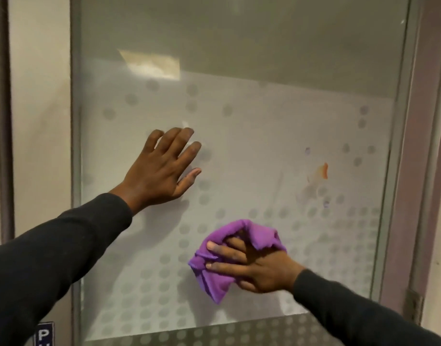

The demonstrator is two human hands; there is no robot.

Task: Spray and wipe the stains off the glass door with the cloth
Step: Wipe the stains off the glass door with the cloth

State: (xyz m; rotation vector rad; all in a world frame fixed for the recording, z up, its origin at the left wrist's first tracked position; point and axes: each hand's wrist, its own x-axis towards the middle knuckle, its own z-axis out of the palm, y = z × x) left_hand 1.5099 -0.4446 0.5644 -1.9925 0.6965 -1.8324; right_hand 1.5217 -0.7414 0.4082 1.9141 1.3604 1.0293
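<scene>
Two arms in black sleeves (52,258) reach in from the near edge. Right hand (254,267), near right, fingers curled and closed on a bunched purple cloth (214,278); cloth is crumpled, soft folds, one corner hanging down and another lump sticking up above the knuckles. Cloth pressed against the lower middle of the glass door (264,136). Left hand (162,171), further up and left, is open and flat, fingers spread slightly, palm on the glass, holding nothing.

Glass door fills most of the view: lower part frosted white with a pattern of grey dots, dense near the bottom, sparse higher up; upper part clear and darker, with a bright rectangular reflection (152,66) at upper left. Orange stain (320,172) on the right side of the frosted area, well apart from the cloth, above and right of it; faint greyish smear just below it and two small purple marks (307,151) nearby, one above and one below. Grey metal frame (75,121) runs down the left edge, brownish frame on the right. Blue sign (44,333) with a white letter P at bottom left, partly cut off.
</scene>
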